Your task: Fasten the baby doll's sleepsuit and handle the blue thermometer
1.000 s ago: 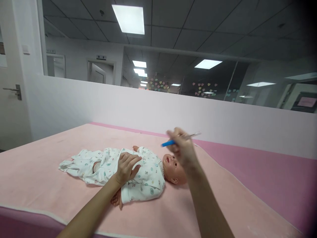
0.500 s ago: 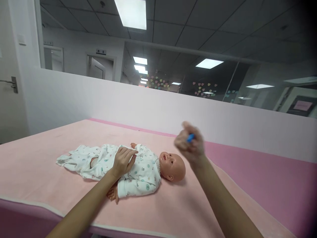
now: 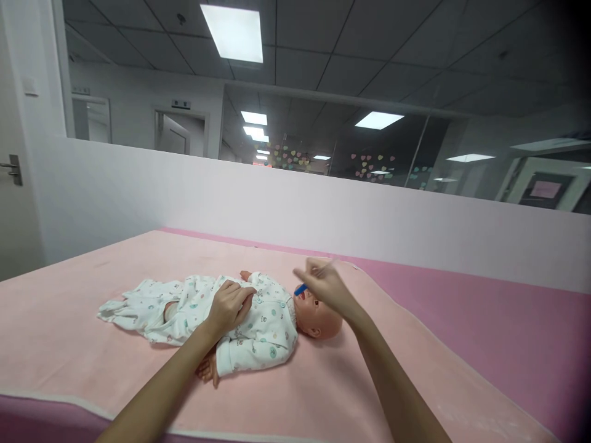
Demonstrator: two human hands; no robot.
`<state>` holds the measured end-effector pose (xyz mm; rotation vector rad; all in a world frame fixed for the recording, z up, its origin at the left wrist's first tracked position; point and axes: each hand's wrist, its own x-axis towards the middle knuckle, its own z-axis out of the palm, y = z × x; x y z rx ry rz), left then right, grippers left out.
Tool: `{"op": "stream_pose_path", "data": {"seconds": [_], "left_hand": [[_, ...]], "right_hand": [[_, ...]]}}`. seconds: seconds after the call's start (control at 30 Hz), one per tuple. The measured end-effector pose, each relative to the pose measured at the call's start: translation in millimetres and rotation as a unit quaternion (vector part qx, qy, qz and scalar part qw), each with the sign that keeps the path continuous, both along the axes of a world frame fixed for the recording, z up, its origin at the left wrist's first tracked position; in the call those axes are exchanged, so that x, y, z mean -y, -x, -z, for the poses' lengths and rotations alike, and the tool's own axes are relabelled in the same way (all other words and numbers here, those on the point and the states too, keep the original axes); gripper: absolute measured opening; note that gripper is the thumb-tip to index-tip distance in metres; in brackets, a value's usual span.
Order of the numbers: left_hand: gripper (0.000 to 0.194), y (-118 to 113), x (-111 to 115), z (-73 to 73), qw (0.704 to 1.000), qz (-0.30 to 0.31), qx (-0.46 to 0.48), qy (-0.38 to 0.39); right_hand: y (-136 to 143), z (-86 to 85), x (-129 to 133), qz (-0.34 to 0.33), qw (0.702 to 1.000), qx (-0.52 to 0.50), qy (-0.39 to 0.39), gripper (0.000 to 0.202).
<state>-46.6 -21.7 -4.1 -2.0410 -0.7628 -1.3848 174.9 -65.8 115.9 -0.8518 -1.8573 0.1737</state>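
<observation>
A baby doll [image 3: 258, 354] in white printed clothes lies on its back, its head [image 3: 323, 323] toward the right. My left hand [image 3: 231, 304] rests on the doll's front, fingers loosely bent and nothing visible in them. Over the doll's face is my right hand [image 3: 325, 286], closed around a slim stick with a blue end [image 3: 300, 289]. That blue end is at the doll's mouth; whether it touches or goes in, I cannot tell. A pale, blurred part of the stick shows beyond my knuckles. My hand covers part of the doll's face.
A pale pink mat [image 3: 115, 258] with a white edge lies under the doll, over a darker pink surface [image 3: 462, 301]. Behind it stands a low white wall [image 3: 277, 203] with glass above. A door handle [image 3: 15, 169] is at far left.
My right hand has come left and down from beside the doll's head to its face, bringing the blue end to the mouth. My left hand stays on the doll. The view has shifted slightly.
</observation>
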Motion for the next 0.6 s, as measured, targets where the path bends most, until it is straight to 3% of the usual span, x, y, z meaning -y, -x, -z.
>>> {"op": "stream_pose_path", "data": {"seconds": [0.07, 0.2, 0.27, 0.37, 0.47, 0.6], "left_hand": [[0.015, -0.4, -0.3, 0.3, 1.000, 0.002, -0.005, 0.004], [0.015, -0.7, 0.1, 0.4, 1.000, 0.002, -0.014, 0.019], [0.015, -1.0, -0.3, 0.9, 0.999, 0.002, -0.024, 0.024], [0.016, -1.8, -1.7, 2.8, 0.999, 0.005, -0.033, 0.032], [0.016, -2.1, -3.6, 5.4, 0.999, 0.002, -0.033, 0.037], [0.015, -1.5, -6.2, 8.1, 0.998, -0.020, -0.042, 0.041]], "right_hand": [[-0.8, -2.1, 1.5, -0.008, 0.999, -0.003, -0.034, 0.040], [14.5, 0.0, 0.5, 0.119, 0.982, 0.053, -0.137, 0.043], [21.7, -0.6, 0.0, 0.117, 0.981, 0.076, -0.133, 0.038], [20.1, -8.6, 0.6, 0.035, 0.995, 0.045, -0.077, 0.040], [16.6, -13.8, 1.6, -0.066, 0.995, -0.053, 0.055, 0.048], [28.1, 0.6, 5.1, -0.092, 0.984, -0.062, 0.140, 0.037]]}}
